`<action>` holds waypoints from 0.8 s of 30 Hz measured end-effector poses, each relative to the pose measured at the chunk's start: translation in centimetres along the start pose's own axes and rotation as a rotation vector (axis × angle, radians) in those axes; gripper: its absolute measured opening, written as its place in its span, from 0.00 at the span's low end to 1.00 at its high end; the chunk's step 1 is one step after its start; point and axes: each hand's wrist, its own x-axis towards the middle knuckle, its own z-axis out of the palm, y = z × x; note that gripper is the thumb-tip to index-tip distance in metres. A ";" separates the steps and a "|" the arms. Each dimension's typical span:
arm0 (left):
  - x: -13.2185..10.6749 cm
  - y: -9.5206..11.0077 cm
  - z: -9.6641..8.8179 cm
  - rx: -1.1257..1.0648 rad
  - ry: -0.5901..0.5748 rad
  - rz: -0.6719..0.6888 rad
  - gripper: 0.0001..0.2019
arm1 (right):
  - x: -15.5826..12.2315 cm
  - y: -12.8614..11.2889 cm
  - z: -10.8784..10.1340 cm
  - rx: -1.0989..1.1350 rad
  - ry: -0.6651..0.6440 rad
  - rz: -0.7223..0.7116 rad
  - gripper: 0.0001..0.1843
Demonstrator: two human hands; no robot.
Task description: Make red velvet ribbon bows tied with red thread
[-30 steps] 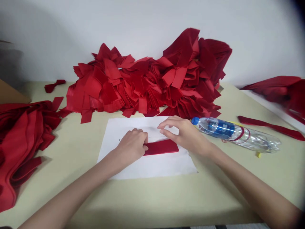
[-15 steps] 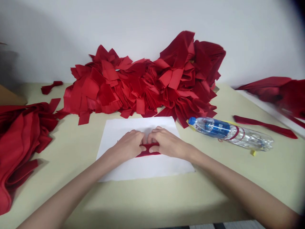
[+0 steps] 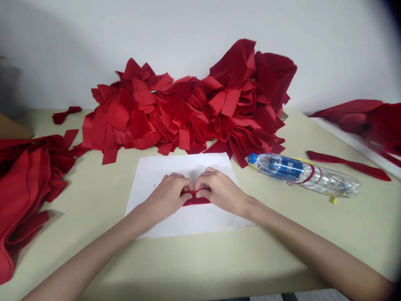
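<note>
Over a white sheet of paper (image 3: 156,228), both my hands pinch a small strip of red velvet fabric (image 3: 196,200). My left hand (image 3: 172,190) has its thumb and index finger closed on the strip's upper edge. Close beside it, my right hand (image 3: 219,187) grips the same edge, thumb in front and fingers behind. Between the thumbs the edge is raised in a small fold. The strip's outer ends are hidden by my hands. A short printed mark (image 3: 156,185) shows on the paper left of my left hand.
Behind the paper lies a large heap of red fabric strips (image 3: 175,113), against the wall. More red fabric (image 3: 28,179) is piled at left. A plastic bottle (image 3: 291,169) with red bands lies at right, near a loose red strip (image 3: 347,165). A small red bow (image 3: 66,115) rests far left.
My hands have drawn slightly closer together, and the strip's upper edge is now pinched up between the fingertips. The paper, bottle and fabric heaps stay where they were.
</note>
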 end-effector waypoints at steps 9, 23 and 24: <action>-0.4 0.1 0.4 0.106 0.185 0.139 0.08 | -0.6 -0.8 -0.8 -0.209 0.026 -0.081 0.05; -3.8 -0.6 2.0 0.349 0.314 0.398 0.10 | -3.5 -1.2 2.0 -0.552 0.318 -0.473 0.12; -3.7 -0.5 1.7 0.253 0.291 0.316 0.09 | -3.3 -1.1 1.9 -0.501 0.297 -0.425 0.12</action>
